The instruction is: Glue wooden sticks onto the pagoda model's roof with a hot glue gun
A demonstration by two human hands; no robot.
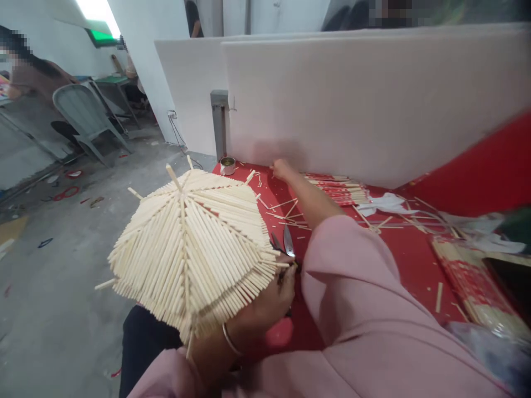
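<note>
A wide, cone-shaped canopy of pale wooden sticks [215, 237] fills the left of the head view, with several stick ends jutting past its rim. My left hand [276, 296], a bracelet at its wrist, is under the canopy's right edge, fingers closed around a stick at the rim; the canopy hides part of it. Scissors [289, 241] show open blades just beyond those fingers; whether the hand also touches them I cannot tell. Stretched to the back of the red table, my right hand [282, 169] has its fingers curled together, and what they hold is too small to make out.
Near the table's back corner stands a small metal cup [228, 166]. Loose sticks [286, 215] and red-printed stick packets [338, 189] lie on the red table [409, 271]. A white board [352, 105] borders the back. Another person [45, 77] sits far left.
</note>
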